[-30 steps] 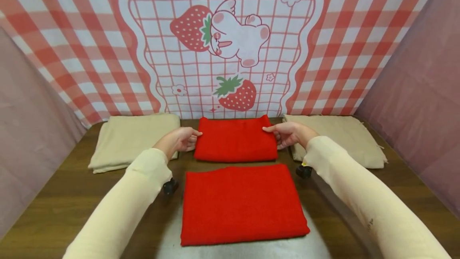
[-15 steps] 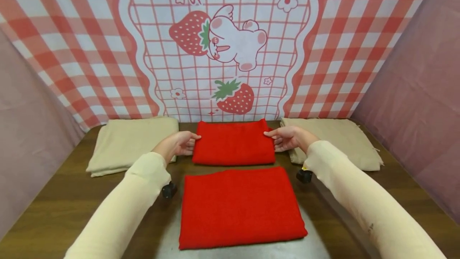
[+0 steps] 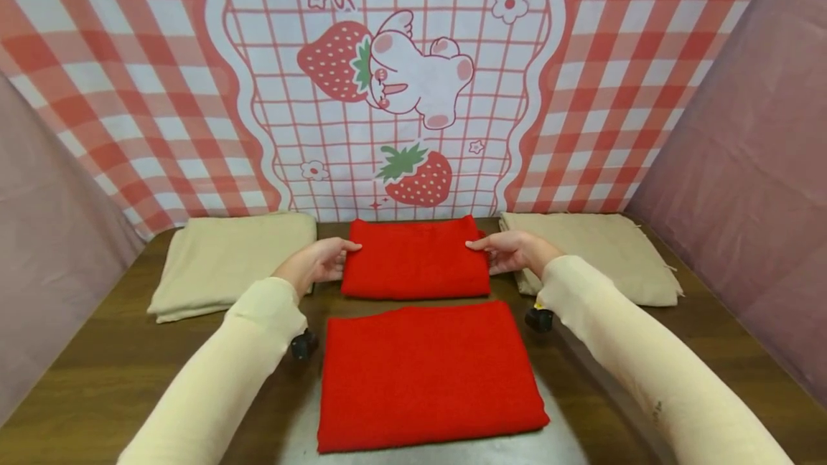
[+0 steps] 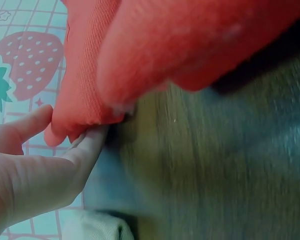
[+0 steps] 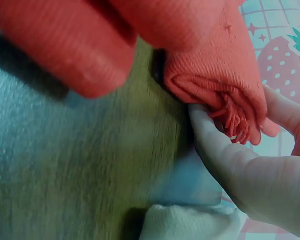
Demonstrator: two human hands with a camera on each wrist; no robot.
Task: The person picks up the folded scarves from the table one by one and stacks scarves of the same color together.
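Observation:
Two folded red scarves lie one behind the other in the head view. My left hand (image 3: 316, 262) holds the left end of the far red scarf (image 3: 413, 260), thumb over the top and fingers under the edge. At its right end my right hand (image 3: 517, 251) grips it the same way. Fringe (image 5: 235, 120) hangs from the folded layers beside the right fingers in the right wrist view. In the left wrist view the left fingers (image 4: 87, 150) reach beneath the scarf's lower edge. The near red scarf (image 3: 429, 379) lies flat in front, untouched by either hand.
Folded beige cloths sit at the back: a left one (image 3: 242, 257) and a right one (image 3: 594, 253), each behind or beside a hand. Behind the wooden table (image 3: 110, 364) hangs a strawberry-print curtain (image 3: 413, 185). A pale grey patch (image 3: 568, 443) shows under the near scarf.
The head view has shifted slightly, so everything sits a little lower and further left. Both hands keep their hold on the far scarf, which stays in about the same place.

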